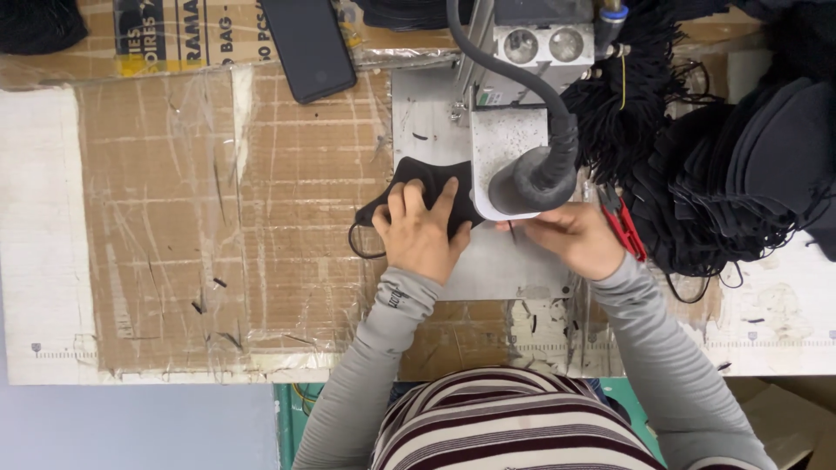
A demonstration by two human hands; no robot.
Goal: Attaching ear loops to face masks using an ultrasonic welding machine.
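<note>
Under the machine head [514,165], the left hand [422,235] presses flat, fingers spread, on the black mask [427,178]; the right hand [570,239] pinches its strap end just beside.

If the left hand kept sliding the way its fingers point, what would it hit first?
The left hand lies flat on the black mask, fingers pointing up the picture and slightly right. Going straight on, it would probably first meet the machine's grey head over the metal plate, though depth is unclear.
</note>
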